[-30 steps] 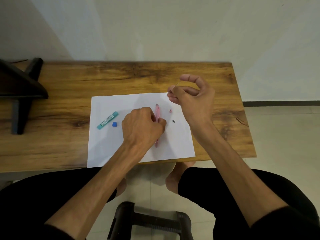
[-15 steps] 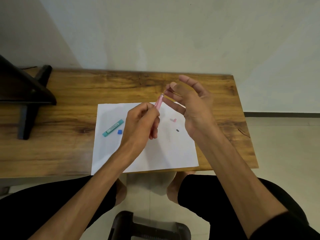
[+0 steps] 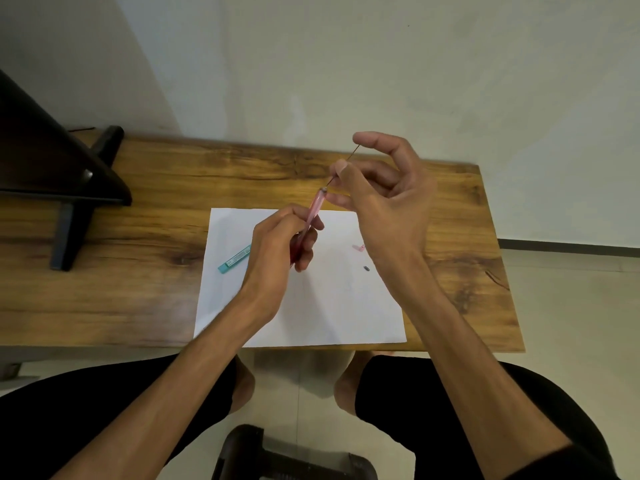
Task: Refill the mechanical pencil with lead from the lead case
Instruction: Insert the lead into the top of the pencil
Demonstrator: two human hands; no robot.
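My left hand (image 3: 277, 244) grips the pink mechanical pencil (image 3: 316, 206) above the white paper (image 3: 311, 306), its open top end tilted up and to the right. My right hand (image 3: 384, 199) pinches a thin dark lead (image 3: 346, 166) between thumb and finger; the lead's lower tip touches the pencil's top opening. The teal lead case (image 3: 234, 258) lies on the paper's left side, partly behind my left hand. A small pink cap (image 3: 358, 248) and a tiny dark piece (image 3: 366, 268) lie on the paper near my right wrist.
The paper lies on a wooden table (image 3: 138, 244) against a pale wall. A dark stand (image 3: 62, 174) occupies the table's left end. A dark stool (image 3: 277, 455) sits on the floor between my knees.
My left hand picked the pencil up off the paper and tilted it. My right hand brought the lead down until its tip met the pencil's top end.
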